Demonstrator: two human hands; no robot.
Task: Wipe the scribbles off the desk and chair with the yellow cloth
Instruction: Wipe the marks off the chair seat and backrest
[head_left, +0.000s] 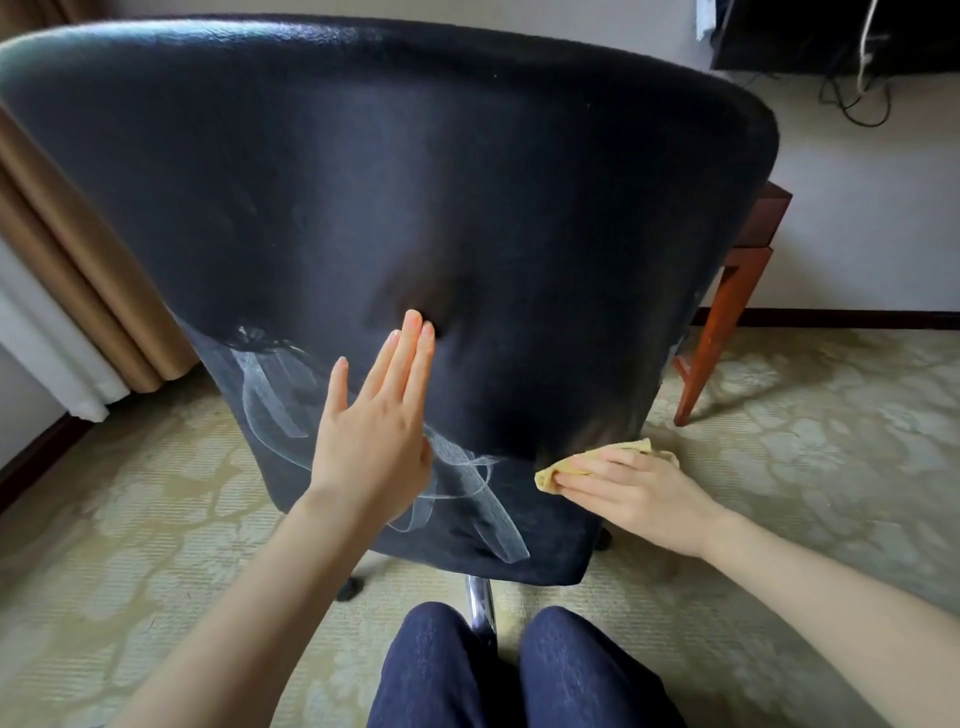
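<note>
Our left hand is up and flat, fingers straight. Our right hand is lower, fingers stretched out.

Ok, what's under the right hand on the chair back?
The yellow cloth, pressed against the chair back by the right hand; its edges poke out past the fingers. White scribbles show to its left; any beneath it are hidden.

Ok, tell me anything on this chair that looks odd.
White scribbles loop across the lower left of the black chair back, partly under the left hand lying flat on it. The yellow cloth under the right hand sits just beside them. They are stray marks on plain upholstery.
</note>
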